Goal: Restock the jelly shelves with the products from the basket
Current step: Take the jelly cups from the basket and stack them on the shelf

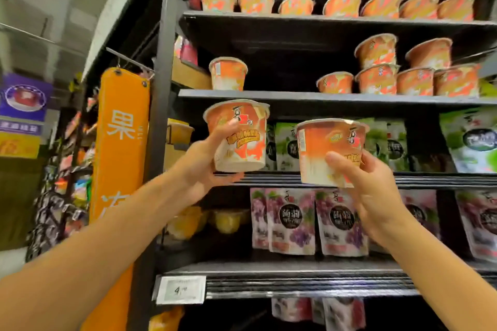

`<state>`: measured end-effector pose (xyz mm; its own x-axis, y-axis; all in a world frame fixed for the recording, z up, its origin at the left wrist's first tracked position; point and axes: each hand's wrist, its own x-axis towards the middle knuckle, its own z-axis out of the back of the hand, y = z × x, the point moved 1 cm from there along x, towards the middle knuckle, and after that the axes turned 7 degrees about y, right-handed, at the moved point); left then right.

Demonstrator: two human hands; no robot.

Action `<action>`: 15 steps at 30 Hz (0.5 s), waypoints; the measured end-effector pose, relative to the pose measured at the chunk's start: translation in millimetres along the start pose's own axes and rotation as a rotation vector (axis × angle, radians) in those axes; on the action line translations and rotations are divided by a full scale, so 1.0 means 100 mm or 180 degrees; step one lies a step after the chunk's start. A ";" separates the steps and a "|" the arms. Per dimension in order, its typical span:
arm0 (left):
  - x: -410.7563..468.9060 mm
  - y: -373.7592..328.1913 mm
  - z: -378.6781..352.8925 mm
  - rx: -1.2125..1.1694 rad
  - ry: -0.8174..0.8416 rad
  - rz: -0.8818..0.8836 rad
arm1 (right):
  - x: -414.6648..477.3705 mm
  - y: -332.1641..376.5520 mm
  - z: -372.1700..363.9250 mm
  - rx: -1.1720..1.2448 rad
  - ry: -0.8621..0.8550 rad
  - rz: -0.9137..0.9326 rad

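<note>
I hold two orange-and-white jelly cups up in front of the dark shelving. My left hand (204,161) grips one jelly cup (240,140) from below and behind, upright, just under the second shelf (282,94). My right hand (371,191) grips the other jelly cup (325,148) by its lower right side, a little lower. On that second shelf stands a single matching cup (228,73) at the left and a stacked group of cups (398,72) at the right, with a bare gap between them. The basket is out of view.
The top shelf carries a row of the same cups (336,4). Green pouches (285,142) and purple grape pouches (293,220) fill lower shelves. An orange hanging banner (121,142) and the rack's upright post (161,88) stand left. A price tag (180,289) sits on a shelf edge.
</note>
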<state>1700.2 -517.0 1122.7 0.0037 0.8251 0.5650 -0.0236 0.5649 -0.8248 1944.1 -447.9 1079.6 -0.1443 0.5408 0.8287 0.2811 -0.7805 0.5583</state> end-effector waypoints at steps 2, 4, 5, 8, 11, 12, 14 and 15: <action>0.20 -0.19 -0.05 0.0216 -0.0066 -0.0157 | 0.18 0.11 0.01 -0.0130 -0.0017 0.0042; 0.43 -0.40 -0.12 0.0365 -0.0195 -0.0349 | 0.35 0.21 0.03 -0.0194 -0.0041 0.0086; 0.55 -0.51 -0.17 0.0387 -0.0241 -0.0439 | 0.43 0.26 0.03 -0.0206 -0.0070 0.0107; 0.96 -0.80 -0.31 0.0285 -0.0394 -0.0678 | 0.68 0.38 0.06 -0.0261 -0.0134 0.0183; 1.35 -1.00 -0.41 0.0571 -0.0624 -0.0858 | 0.90 0.47 0.10 -0.0303 -0.0174 0.0214; 1.48 -1.04 -0.43 0.0710 -0.0708 -0.0901 | 0.97 0.49 0.12 -0.0297 -0.0178 0.0199; 1.76 -1.09 -0.47 0.0866 -0.0775 -0.0940 | 1.11 0.52 0.17 -0.0302 -0.0196 0.0145; 1.89 -1.08 -0.49 0.0906 -0.0794 -0.0936 | 1.17 0.53 0.19 -0.0320 -0.0199 0.0132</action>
<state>1752.0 -421.6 1318.0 -0.1879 0.5834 0.7901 -0.3304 0.7200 -0.6102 1960.4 -419.7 1205.5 -0.0741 0.5234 0.8489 0.1885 -0.8285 0.5273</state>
